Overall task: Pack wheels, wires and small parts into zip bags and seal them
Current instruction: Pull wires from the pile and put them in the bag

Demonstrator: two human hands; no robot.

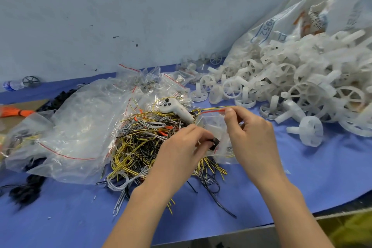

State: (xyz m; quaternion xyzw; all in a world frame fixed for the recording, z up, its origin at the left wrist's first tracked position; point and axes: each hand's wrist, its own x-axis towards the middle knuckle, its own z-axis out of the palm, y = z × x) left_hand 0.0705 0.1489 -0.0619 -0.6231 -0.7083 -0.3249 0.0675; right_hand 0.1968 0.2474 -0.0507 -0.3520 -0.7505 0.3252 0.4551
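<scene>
Two hands over the blue counter (281,187), left hand (181,145) pinching a small black part (214,143) at the zip bag (213,125), right hand (253,133) pinching the bag's red-striped top edge, wire pile (141,147) beneath, white wheels (291,86) heaped at right.

Light is even, cool and fairly bright, with only soft, faint shadows; the clear plastic bags (80,127) show pale glare; wide-angle bending curves the blue surface (302,177) toward the right edge; the left edge and the lower right corner are blurred.
</scene>
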